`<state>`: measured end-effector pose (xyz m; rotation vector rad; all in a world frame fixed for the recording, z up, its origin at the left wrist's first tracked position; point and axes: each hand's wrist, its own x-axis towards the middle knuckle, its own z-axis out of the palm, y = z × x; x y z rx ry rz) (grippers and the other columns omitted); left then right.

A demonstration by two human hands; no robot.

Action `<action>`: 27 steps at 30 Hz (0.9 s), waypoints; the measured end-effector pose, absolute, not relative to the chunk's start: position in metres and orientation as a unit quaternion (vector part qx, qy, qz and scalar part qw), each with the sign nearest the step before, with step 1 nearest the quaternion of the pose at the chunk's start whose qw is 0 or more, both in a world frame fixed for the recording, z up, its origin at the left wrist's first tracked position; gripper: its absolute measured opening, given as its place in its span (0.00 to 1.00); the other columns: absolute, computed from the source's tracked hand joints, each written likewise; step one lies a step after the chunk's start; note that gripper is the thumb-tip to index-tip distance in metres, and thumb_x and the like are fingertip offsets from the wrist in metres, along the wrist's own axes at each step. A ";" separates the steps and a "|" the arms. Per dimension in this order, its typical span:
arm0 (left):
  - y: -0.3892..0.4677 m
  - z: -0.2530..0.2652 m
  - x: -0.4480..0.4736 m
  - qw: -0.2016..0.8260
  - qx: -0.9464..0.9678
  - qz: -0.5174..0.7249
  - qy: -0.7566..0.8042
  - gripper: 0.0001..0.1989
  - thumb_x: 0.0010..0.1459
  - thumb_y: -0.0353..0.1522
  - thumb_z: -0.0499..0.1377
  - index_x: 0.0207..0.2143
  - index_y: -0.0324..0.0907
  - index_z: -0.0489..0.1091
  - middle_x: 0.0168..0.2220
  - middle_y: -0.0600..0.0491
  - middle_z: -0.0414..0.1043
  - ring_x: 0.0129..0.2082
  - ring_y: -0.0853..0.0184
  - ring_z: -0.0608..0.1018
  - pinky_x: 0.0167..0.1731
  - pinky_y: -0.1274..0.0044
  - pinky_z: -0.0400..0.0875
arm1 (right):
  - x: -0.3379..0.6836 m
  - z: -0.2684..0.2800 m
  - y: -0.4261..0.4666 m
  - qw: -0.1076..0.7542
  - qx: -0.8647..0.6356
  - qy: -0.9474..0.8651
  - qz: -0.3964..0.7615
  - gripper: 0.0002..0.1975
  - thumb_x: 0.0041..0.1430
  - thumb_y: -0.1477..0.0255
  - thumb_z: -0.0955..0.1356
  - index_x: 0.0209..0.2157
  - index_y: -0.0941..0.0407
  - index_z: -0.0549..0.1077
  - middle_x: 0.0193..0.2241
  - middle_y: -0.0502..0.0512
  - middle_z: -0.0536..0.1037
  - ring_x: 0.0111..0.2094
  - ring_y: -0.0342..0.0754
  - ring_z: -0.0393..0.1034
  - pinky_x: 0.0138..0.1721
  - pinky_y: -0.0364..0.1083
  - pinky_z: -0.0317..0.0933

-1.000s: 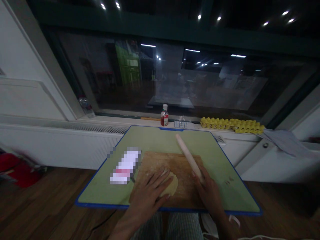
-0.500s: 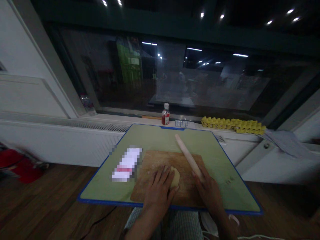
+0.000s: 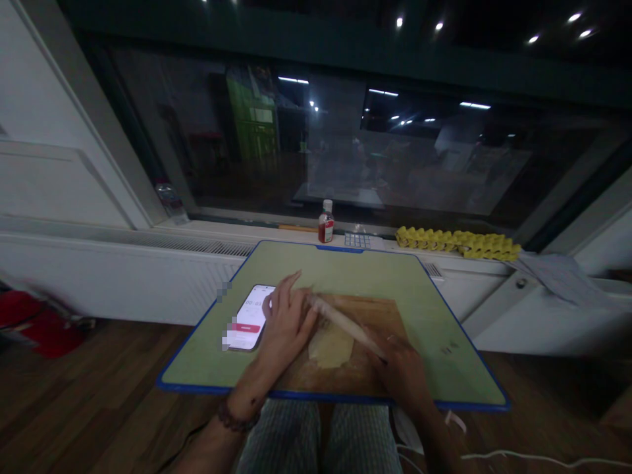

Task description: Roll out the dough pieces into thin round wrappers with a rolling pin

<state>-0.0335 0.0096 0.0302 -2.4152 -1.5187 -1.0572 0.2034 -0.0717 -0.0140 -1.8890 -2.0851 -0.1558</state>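
Observation:
A flat, pale piece of dough lies on a wooden cutting board. Slanting across the dough's far side is a plain wooden rolling pin. My right hand is wrapped round its near right end. At the pin's far left end is my left hand, fingers stretched out and apart. Its thumb side is close to the pin; blur hides whether it touches. The left hand also partly covers the board's left side and the edge of a lit phone.
The board lies on a green folding table with a blue rim, over my knees. Behind it, the windowsill holds a bottle of red liquid and yellow egg cartons. A red object stands on the floor at left.
My left hand has left the dough and moved up and left to the rolling pin's far end. The pin has swung left, now crossing the dough, with my right hand still on it.

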 end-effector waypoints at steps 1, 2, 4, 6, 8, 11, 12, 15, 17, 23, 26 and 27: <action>0.017 0.034 -0.031 0.053 -0.802 -0.335 -0.492 0.14 0.68 0.36 0.50 0.50 0.42 0.68 0.65 0.41 0.54 0.65 0.52 0.57 0.60 0.56 0.55 | 0.203 -0.014 -0.072 0.159 -0.653 -0.737 -0.062 0.23 0.64 0.71 0.66 0.61 0.47 0.67 0.50 0.55 0.79 0.47 0.52 0.75 0.46 0.48 0.69; 0.023 0.036 -0.028 0.058 -0.811 -0.322 -0.484 0.14 0.68 0.37 0.49 0.51 0.42 0.67 0.66 0.41 0.53 0.66 0.52 0.56 0.60 0.55 0.53 | 0.203 -0.014 -0.072 0.159 -0.643 -0.746 -0.068 0.24 0.64 0.72 0.66 0.60 0.47 0.67 0.49 0.55 0.79 0.48 0.52 0.75 0.47 0.48 0.68; 0.036 0.036 -0.020 0.064 -0.829 -0.289 -0.475 0.16 0.68 0.38 0.50 0.53 0.42 0.67 0.68 0.41 0.50 0.68 0.51 0.53 0.62 0.55 0.50 | 0.202 -0.016 -0.073 0.158 -0.622 -0.762 -0.079 0.24 0.62 0.73 0.67 0.60 0.47 0.68 0.47 0.54 0.80 0.49 0.52 0.73 0.50 0.49 0.67; 0.046 0.030 -0.014 0.060 -0.842 -0.250 -0.475 0.18 0.68 0.39 0.50 0.54 0.41 0.67 0.70 0.41 0.47 0.69 0.50 0.50 0.63 0.54 0.47 | 0.201 -0.016 -0.075 0.167 -0.610 -0.770 -0.083 0.24 0.62 0.73 0.67 0.59 0.47 0.69 0.48 0.53 0.80 0.50 0.53 0.72 0.53 0.51 0.65; 0.053 0.022 -0.011 0.039 -0.855 -0.205 -0.474 0.19 0.69 0.40 0.49 0.55 0.40 0.67 0.70 0.41 0.46 0.70 0.51 0.48 0.64 0.54 0.45 | 0.200 -0.015 -0.078 0.187 -0.603 -0.772 -0.073 0.21 0.64 0.70 0.66 0.58 0.48 0.69 0.50 0.52 0.78 0.51 0.53 0.70 0.55 0.53 0.63; 0.060 0.010 -0.013 -0.007 -0.878 -0.147 -0.455 0.20 0.70 0.41 0.47 0.56 0.42 0.67 0.69 0.44 0.49 0.70 0.54 0.47 0.64 0.56 0.48 | 0.195 -0.010 -0.080 0.214 -0.593 -0.775 -0.045 0.18 0.68 0.66 0.62 0.57 0.49 0.70 0.53 0.51 0.77 0.53 0.51 0.69 0.58 0.54 0.60; 0.061 0.007 -0.014 -0.017 -0.883 -0.137 -0.448 0.20 0.70 0.41 0.47 0.57 0.43 0.67 0.69 0.45 0.50 0.70 0.55 0.48 0.64 0.57 0.49 | 0.193 -0.010 -0.081 0.220 -0.598 -0.770 -0.044 0.18 0.69 0.67 0.60 0.57 0.49 0.71 0.53 0.52 0.77 0.53 0.51 0.69 0.58 0.54 0.60; 0.064 0.003 -0.018 -0.021 -0.891 -0.130 -0.435 0.20 0.70 0.40 0.46 0.58 0.46 0.66 0.69 0.48 0.52 0.70 0.56 0.49 0.63 0.58 0.50 | 0.189 -0.013 -0.078 0.217 -0.640 -0.733 -0.076 0.22 0.70 0.72 0.54 0.57 0.53 0.71 0.52 0.56 0.77 0.54 0.52 0.69 0.58 0.55 0.60; 0.066 0.002 -0.019 -0.013 -0.895 -0.133 -0.425 0.20 0.69 0.40 0.47 0.58 0.47 0.66 0.68 0.49 0.54 0.69 0.57 0.50 0.63 0.59 0.51 | 0.187 -0.018 -0.074 0.203 -0.675 -0.700 -0.111 0.22 0.70 0.72 0.54 0.56 0.54 0.72 0.53 0.59 0.76 0.56 0.57 0.67 0.58 0.62 0.58; 0.078 0.002 -0.009 0.002 -0.897 -0.132 -0.421 0.21 0.68 0.41 0.49 0.61 0.50 0.64 0.66 0.53 0.60 0.68 0.58 0.55 0.64 0.63 0.52 | 0.185 -0.022 -0.064 0.179 -0.721 -0.651 -0.157 0.22 0.68 0.74 0.54 0.56 0.55 0.72 0.58 0.57 0.72 0.64 0.63 0.57 0.63 0.72 0.40; 0.084 0.001 -0.006 -0.004 -0.893 -0.132 -0.431 0.21 0.68 0.39 0.49 0.62 0.51 0.63 0.65 0.54 0.61 0.67 0.59 0.58 0.64 0.64 0.52 | 0.187 -0.018 -0.061 0.172 -0.716 -0.661 -0.144 0.23 0.68 0.75 0.54 0.57 0.55 0.71 0.58 0.56 0.72 0.64 0.61 0.56 0.64 0.70 0.38; 0.086 0.000 -0.005 -0.006 -0.890 -0.133 -0.435 0.22 0.67 0.38 0.49 0.62 0.51 0.63 0.65 0.54 0.61 0.67 0.59 0.58 0.64 0.64 0.53 | 0.189 -0.017 -0.059 0.168 -0.716 -0.664 -0.135 0.23 0.68 0.75 0.54 0.58 0.54 0.70 0.58 0.55 0.72 0.64 0.60 0.56 0.64 0.69 0.39</action>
